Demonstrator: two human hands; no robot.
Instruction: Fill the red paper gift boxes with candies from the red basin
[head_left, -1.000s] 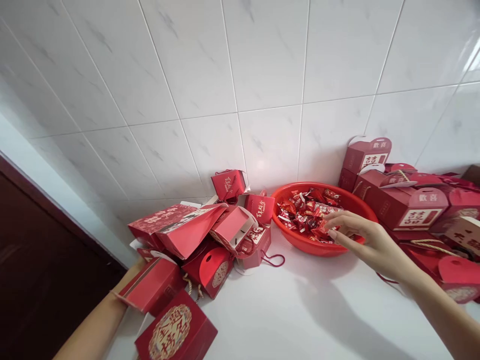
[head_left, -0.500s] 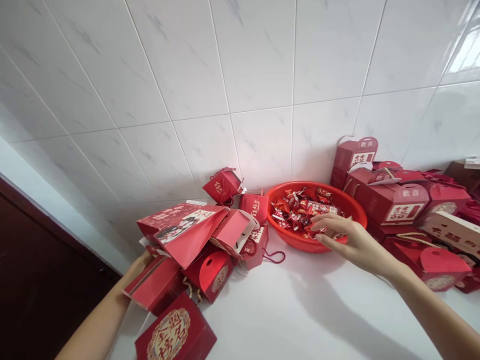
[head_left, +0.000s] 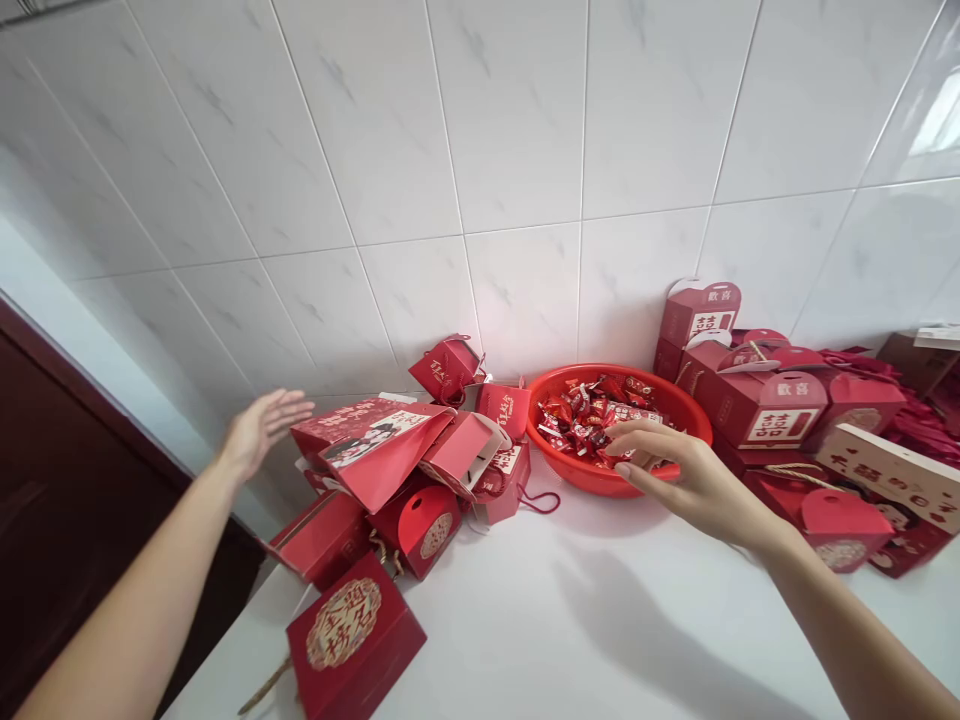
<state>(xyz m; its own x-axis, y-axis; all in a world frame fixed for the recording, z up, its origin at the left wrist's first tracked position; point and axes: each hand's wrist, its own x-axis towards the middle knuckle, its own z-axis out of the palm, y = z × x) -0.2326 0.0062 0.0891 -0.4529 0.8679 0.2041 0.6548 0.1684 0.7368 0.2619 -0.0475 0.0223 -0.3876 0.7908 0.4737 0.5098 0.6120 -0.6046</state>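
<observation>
My left hand (head_left: 264,428) is raised with its fingers stretched out, just left of a heap of red gift boxes, and holds nothing. Nearest to it is a large red box (head_left: 382,440) with a printed couple on it. Over the front right rim of a red plastic basin (head_left: 577,475) hovers my right hand (head_left: 679,475), fingers apart and slightly bent, with nothing in it. Wrapped candies (head_left: 592,410) in red and white wrappers lie inside the basin, partly hidden behind that hand.
A front box with a gold round emblem (head_left: 352,640) lies near the table's left edge. More red boxes (head_left: 776,405) are stacked at the right, beside a cream-coloured panel (head_left: 892,470). A white tiled wall (head_left: 517,120) stands behind the white table (head_left: 510,620).
My left hand has come out from behind the boxes and risen up on their left side. My right hand stays by the basin. The view has shifted slightly.
</observation>
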